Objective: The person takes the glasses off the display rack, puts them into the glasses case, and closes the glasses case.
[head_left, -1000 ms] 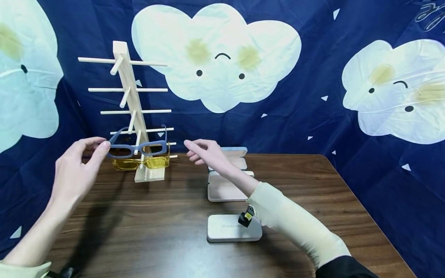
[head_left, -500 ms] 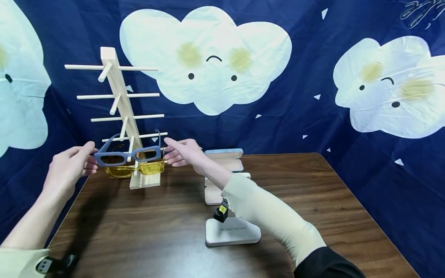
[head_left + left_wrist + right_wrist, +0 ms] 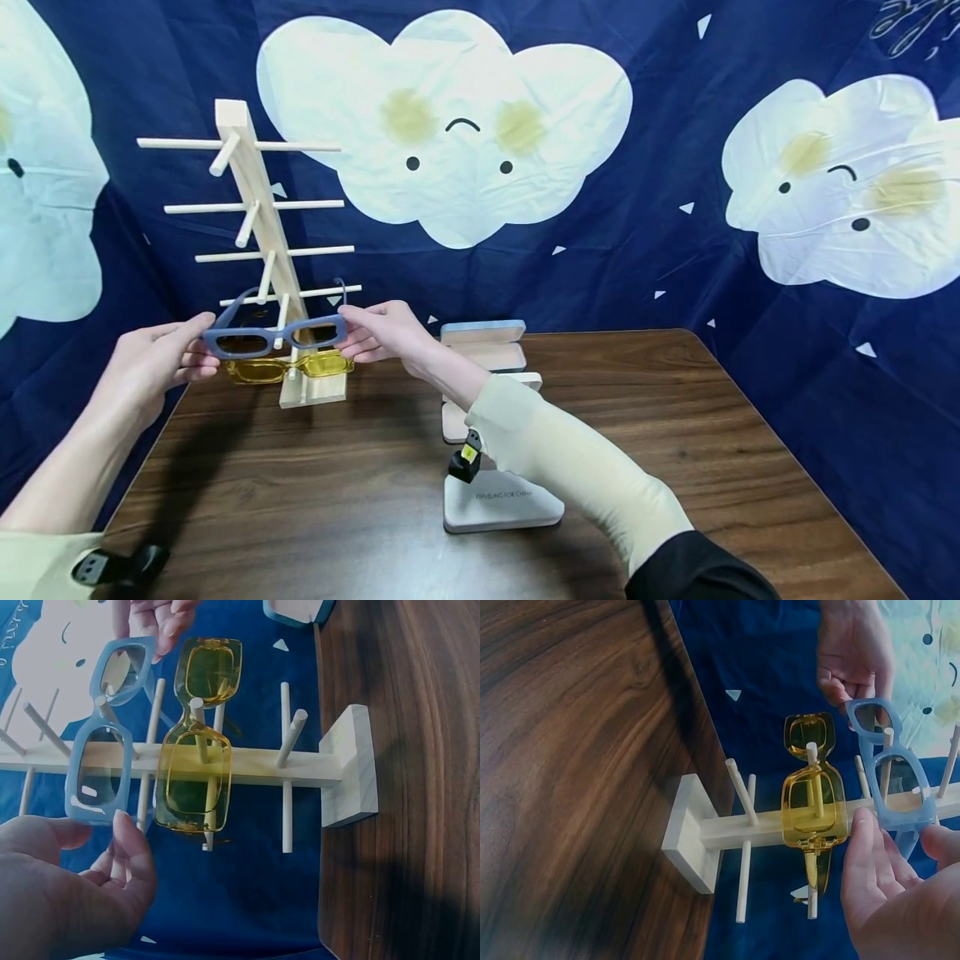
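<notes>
Left of frame, low on stand (image 3: 275,233): left hand (image 3: 148,358) and right hand (image 3: 392,332) pinch blue glasses (image 3: 267,337) at opposite ends, centred at peg (image 3: 282,319), seating unclear. Yellow glasses (image 3: 273,369) just below. Uneven release might tip blue pair; drop might knock yellow pair loose.

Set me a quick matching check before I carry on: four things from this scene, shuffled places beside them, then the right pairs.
Things:
1. Blue-framed rectangular glasses
2. Transparent yellow rectangular glasses
3. White oblong case with dark lettering
4. Pale wooden rack with round pegs

Places:
A. Lying closed on the brown wood-grain table
B. On the rack, just below the blue pair in the head view
C. Standing upright at the table's far left
D. Between the left hand and right hand, one at each end

Pairs: 1-D, 2-B, 3-A, 4-C
</notes>
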A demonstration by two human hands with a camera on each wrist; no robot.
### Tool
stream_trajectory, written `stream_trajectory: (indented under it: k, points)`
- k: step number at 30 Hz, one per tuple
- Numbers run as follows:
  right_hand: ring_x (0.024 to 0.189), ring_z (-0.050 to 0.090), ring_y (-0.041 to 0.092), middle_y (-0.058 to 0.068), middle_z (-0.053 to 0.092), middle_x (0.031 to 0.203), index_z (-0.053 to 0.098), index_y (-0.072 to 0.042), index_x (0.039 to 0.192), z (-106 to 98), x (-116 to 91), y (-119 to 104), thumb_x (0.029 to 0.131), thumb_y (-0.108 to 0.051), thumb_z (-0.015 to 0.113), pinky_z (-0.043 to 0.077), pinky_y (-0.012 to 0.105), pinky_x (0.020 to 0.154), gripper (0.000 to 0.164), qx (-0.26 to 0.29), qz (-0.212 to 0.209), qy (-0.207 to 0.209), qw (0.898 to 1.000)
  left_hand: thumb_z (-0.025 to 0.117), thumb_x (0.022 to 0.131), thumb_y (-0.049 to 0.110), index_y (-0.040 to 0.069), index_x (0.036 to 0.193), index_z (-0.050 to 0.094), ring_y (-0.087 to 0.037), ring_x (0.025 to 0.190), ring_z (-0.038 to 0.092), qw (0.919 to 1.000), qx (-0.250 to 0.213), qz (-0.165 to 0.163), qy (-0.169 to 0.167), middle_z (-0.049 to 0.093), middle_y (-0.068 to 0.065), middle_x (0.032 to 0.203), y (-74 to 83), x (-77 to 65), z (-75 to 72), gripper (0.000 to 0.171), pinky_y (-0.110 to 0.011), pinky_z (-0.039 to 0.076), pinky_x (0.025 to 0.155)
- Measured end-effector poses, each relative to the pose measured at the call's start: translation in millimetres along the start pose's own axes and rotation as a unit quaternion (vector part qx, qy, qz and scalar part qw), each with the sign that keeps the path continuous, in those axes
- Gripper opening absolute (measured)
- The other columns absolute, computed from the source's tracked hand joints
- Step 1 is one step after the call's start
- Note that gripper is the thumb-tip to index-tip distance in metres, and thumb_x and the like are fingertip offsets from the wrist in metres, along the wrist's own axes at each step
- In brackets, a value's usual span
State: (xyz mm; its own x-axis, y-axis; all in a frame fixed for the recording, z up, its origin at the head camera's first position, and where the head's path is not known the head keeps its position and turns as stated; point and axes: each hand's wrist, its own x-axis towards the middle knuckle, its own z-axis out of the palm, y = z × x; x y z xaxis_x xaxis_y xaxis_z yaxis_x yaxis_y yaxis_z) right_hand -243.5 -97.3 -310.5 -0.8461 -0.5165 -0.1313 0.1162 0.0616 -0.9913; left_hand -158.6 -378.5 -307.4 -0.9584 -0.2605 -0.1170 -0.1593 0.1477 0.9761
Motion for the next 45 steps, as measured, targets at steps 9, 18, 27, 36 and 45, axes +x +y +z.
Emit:
stream_trajectory:
  k: [9, 18, 27, 36, 45]
  points:
    - [0.069, 0.075, 0.014, 0.027, 0.077, 0.102, 0.074, 0.000, 0.099, 0, -9, -6, 0.102, -0.031, 0.065, 0.061, 0.022, 0.063, 0.033, 0.002, -0.021, -0.002, 1.000, 0.068, 0.100, 0.032, 0.023, 0.070, 0.072, -0.006, 0.056, 0.068, 0.9955, -0.095, 0.004, -0.008, 0.068, 0.006, 0.065, 6.8, -11.9, 1.4, 0.031, -0.018, 0.058, 0.057]
    - [0.064, 0.073, 0.011, 0.031, 0.074, 0.105, 0.070, 0.008, 0.114, -4, -25, -14, 0.103, -0.029, 0.064, 0.060, 0.021, 0.061, 0.039, 0.008, -0.033, -0.010, 0.999, 0.069, 0.100, 0.023, 0.021, 0.077, 0.075, -0.008, 0.058, 0.069, 0.9878, -0.150, 0.038, -0.019, 0.071, 0.004, 0.068, 6.3, -36.9, 6.7, 0.024, -0.020, 0.059, 0.057]
    - [0.065, 0.072, 0.012, 0.012, 0.076, 0.082, 0.071, 0.005, 0.114, -13, -41, -15, 0.102, -0.029, 0.064, 0.060, 0.021, 0.061, 0.037, 0.008, -0.027, -0.005, 1.000, 0.062, 0.103, 0.017, 0.019, 0.082, 0.076, -0.009, 0.058, 0.070, 0.9838, -0.157, 0.077, -0.041, 0.071, 0.003, 0.069, 1.7, -63.3, 20.3, 0.026, -0.020, 0.059, 0.058]
    - [0.069, 0.073, 0.012, 0.008, 0.074, 0.083, 0.070, 0.002, 0.113, -38, -62, -8, 0.103, -0.029, 0.062, 0.061, 0.024, 0.066, 0.034, 0.000, -0.037, -0.004, 0.999, 0.064, 0.103, 0.020, 0.022, 0.085, 0.076, -0.007, 0.060, 0.072, 0.9889, -0.101, 0.103, -0.035, 0.074, 0.006, 0.071, 3.1, -80.5, 52.5, 0.022, -0.019, 0.058, 0.060]
    - [0.075, 0.072, 0.013, 0.020, 0.075, 0.099, 0.070, 0.001, 0.118, -73, -90, 7, 0.104, -0.030, 0.059, 0.064, 0.032, 0.078, 0.036, -0.029, -0.065, 0.001, 0.997, 0.064, 0.102, 0.034, 0.032, 0.090, 0.072, -0.005, 0.064, 0.072, 0.9939, 0.011, 0.108, -0.017, 0.073, 0.012, 0.072, 6.7, -84.3, 93.7, 0.014, -0.015, 0.057, 0.066]
